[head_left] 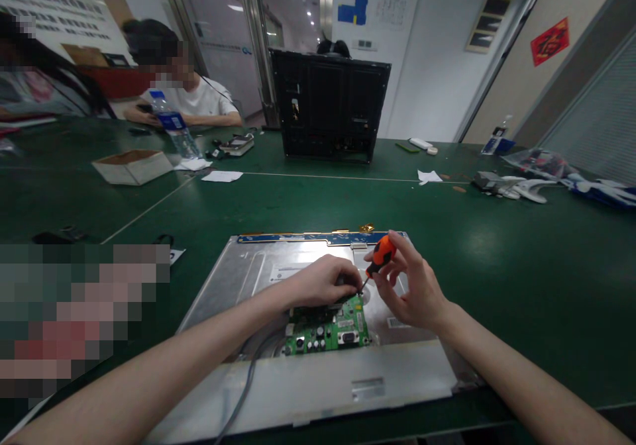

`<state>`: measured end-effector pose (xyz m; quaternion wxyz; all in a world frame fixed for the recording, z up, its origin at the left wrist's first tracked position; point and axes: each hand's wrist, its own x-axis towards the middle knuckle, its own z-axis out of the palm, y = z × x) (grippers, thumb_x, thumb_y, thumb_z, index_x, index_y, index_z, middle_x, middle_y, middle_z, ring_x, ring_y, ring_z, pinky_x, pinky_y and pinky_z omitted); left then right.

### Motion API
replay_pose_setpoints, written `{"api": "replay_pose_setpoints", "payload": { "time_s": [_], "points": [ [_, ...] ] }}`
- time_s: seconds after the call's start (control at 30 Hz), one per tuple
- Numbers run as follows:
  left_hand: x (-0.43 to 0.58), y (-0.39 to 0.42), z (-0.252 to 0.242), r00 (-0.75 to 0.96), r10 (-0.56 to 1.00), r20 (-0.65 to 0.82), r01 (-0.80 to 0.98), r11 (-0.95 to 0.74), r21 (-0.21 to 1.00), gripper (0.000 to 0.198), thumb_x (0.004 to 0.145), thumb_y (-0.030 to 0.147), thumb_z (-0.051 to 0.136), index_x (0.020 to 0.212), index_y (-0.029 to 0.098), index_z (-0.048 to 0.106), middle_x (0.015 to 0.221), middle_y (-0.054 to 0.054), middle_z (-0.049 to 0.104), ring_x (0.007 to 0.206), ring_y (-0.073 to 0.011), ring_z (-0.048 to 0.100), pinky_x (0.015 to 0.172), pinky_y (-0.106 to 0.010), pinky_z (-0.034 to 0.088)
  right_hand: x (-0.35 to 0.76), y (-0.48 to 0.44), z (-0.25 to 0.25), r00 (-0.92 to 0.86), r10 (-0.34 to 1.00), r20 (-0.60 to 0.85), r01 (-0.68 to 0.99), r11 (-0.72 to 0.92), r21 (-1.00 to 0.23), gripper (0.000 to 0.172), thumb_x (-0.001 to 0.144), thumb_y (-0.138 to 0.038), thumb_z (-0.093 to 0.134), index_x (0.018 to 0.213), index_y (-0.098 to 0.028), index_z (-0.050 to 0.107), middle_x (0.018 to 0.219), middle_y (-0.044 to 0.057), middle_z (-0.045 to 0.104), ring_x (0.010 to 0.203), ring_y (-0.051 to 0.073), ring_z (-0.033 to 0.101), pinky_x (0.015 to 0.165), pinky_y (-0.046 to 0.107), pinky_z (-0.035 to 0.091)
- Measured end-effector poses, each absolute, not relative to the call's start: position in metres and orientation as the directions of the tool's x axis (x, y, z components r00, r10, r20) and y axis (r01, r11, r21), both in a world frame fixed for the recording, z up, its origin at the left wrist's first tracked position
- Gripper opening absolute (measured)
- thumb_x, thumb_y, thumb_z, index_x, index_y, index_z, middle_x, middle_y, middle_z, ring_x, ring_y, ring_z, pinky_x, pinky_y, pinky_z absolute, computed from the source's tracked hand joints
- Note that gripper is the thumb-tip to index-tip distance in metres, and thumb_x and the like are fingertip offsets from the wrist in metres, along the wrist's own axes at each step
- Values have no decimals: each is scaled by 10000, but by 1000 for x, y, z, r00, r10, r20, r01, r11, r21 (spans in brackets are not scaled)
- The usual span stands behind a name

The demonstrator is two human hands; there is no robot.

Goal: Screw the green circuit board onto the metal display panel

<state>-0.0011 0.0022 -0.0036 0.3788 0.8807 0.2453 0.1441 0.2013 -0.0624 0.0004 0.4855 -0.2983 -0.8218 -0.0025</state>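
Observation:
An orange and black screwdriver is gripped by its handle in my right hand. It leans with the thin shaft pointing down to the left, its tip close to the upper right corner of a green circuit board. My left hand rests over the board's upper edge, fingers pinched beside that tip; what they pinch is too small to make out. Beneath both hands lies a metal-backed display panel, with a blue circuit strip along its far edge. A grey cable runs from the board toward the near edge.
A black monitor casing stands upright at the back of the green table. To the left are an open box and a water bottle. White gloves lie at right. A person sits across the table.

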Motion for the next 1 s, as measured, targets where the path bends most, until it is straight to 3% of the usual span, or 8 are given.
{"api": "replay_pose_setpoints", "payload": {
  "time_s": [0.47, 0.77, 1.0],
  "points": [
    [-1, 1, -3, 835, 545, 76, 321, -595, 737, 95, 840, 108, 650, 824, 158, 730, 752, -3, 697, 708, -148, 601, 720, -251, 454, 201, -59, -2, -324, 467, 823, 518, 815, -258, 731, 974, -228, 564, 1576, -301, 156, 790, -30, 619, 485, 99, 586, 394, 181, 453],
    [-1, 2, -3, 843, 533, 67, 323, -603, 729, 133, 831, 73, 649, 877, 154, 743, 804, -20, 723, 747, -161, 635, 723, -260, 456, 201, -63, 0, -351, 513, 783, 499, 810, -307, 768, 934, -113, 495, 1585, -263, 116, 865, 17, 664, 547, 121, 634, 435, 205, 509],
    [-1, 2, -4, 846, 529, 65, 322, -604, 729, 135, 844, 81, 645, 898, 157, 743, 813, -19, 728, 752, -158, 642, 719, -252, 466, 201, -61, -2, -337, 486, 807, 500, 818, -285, 782, 941, -132, 528, 1589, -299, 123, 861, -1, 663, 514, 109, 612, 405, 194, 466]
  ]
}}
